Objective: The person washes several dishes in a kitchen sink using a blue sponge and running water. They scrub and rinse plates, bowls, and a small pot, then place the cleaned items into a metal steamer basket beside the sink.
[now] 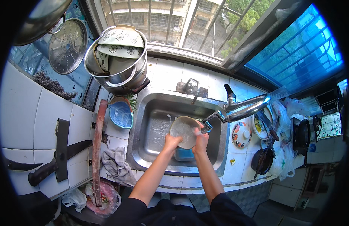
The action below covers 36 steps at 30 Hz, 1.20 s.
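Observation:
Both hands hold a pale bowl point(184, 132) over the stainless steel sink point(151, 132). My left hand point(172, 143) grips the rim at the lower left, its thumb over the edge. On the right side of the bowl is my right hand point(201, 139), close beneath the swivel spout point(207, 127) of the tap. Water runs from the spout into the bowl, and the bowl's inside looks wet. Below the bowl, partly hidden by it, lies a blue item in a clear container point(185, 154). Water also wets the sink floor at the left.
Left of the sink are a leaf-shaped blue dish point(121, 113), a grey cloth point(118, 163) and a pot stacked with bowls point(120, 38). Knives point(79, 148) hang on the left wall. At right stand the chrome faucet point(248, 108), a flowered lid point(241, 134) and a dark pan point(261, 161).

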{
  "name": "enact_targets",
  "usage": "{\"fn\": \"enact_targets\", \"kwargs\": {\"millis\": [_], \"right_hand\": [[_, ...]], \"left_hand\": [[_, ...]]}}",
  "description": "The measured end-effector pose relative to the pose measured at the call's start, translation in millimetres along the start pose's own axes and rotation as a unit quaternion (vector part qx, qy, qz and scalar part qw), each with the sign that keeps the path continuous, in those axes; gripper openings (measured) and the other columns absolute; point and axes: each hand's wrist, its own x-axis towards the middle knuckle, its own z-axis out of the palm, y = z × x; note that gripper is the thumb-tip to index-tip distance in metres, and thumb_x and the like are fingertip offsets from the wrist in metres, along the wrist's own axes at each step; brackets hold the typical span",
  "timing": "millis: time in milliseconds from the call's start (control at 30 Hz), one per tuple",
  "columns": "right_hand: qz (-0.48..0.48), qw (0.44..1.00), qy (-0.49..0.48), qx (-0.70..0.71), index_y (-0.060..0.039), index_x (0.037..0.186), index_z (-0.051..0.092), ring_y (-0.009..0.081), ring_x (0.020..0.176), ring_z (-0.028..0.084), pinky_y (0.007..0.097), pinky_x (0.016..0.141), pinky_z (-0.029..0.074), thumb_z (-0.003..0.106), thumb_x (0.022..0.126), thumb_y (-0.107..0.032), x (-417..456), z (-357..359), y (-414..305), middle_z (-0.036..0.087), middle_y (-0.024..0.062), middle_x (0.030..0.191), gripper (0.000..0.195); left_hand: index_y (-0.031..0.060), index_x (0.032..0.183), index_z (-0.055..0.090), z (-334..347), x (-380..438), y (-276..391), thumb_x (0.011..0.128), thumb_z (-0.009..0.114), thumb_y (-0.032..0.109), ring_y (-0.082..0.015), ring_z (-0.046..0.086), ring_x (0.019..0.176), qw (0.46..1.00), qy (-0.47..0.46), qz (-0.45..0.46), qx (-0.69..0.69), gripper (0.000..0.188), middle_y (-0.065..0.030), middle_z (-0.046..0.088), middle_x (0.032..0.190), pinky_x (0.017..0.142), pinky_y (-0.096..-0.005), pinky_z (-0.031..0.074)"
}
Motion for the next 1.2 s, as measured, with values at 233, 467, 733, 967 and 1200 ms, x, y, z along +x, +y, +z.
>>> {"fn": "enact_targets", "kwargs": {"millis": [233,467,733,967,1200], "right_hand": [[-0.114,0.932,0.014,-0.344,0.0008,0.111,0.041,0.0225,0.086,0.055,0.0318,0.078,0.044,0.073,0.067,-0.019,9,-16,58,0.056,0.0092,0.098,0.058],[-0.206,0.85,-0.044,-0.483,-0.0052,0.114,0.034,0.0397,0.088,0.056,0.0435,0.07,0.044,0.06,0.078,-0.019,20,-7,66,0.056,0.0205,0.099,0.046],[0.155,0.937,-0.133,-0.284,-0.0061,0.114,0.046,0.0246,0.099,0.053,0.0359,0.078,0.044,0.028,0.09,-0.048,-13,-18,45,0.055,0.0101,0.109,0.051],[0.321,0.934,-0.133,0.087,-0.0011,0.122,0.041,0.0256,0.111,0.047,0.0395,0.095,0.036,0.038,0.092,-0.032,-49,-3,-24,0.048,0.0118,0.121,0.043],[0.151,0.959,-0.234,0.059,0.0002,0.117,0.046,0.0202,0.103,0.052,0.0354,0.09,0.04,0.042,0.091,-0.015,-45,78,-70,0.055,0.0097,0.111,0.03]], "left_hand": [[0.0007,0.126,0.029,21,-39,39,0.065,0.051,-0.005,-0.0364,0.041,0.109,0.95,0.139,0.172,0.219,0.064,-0.0234,0.04,0.113,0.093,-0.0415,0.033],[0.0005,0.129,0.025,24,-64,75,0.063,0.047,-0.007,-0.0419,0.038,0.104,0.894,0.136,0.183,0.387,0.07,-0.0247,0.036,0.109,0.093,-0.0436,0.032],[0.0055,0.124,0.037,-2,-89,105,0.064,0.055,-0.005,-0.0349,0.041,0.106,0.797,0.139,0.331,0.486,0.063,-0.0165,0.04,0.113,0.085,-0.0409,0.041],[0.0091,0.123,0.043,-25,-117,98,0.073,0.052,0.004,-0.0327,0.045,0.107,0.68,0.093,0.478,0.547,0.051,-0.0146,0.045,0.112,0.084,-0.0354,0.046],[0.0037,0.135,0.02,-14,-166,187,0.06,0.054,0.0,-0.0441,0.015,0.126,0.858,0.04,0.323,0.398,0.082,-0.0252,0.019,0.135,0.105,-0.0474,0.014]]}}
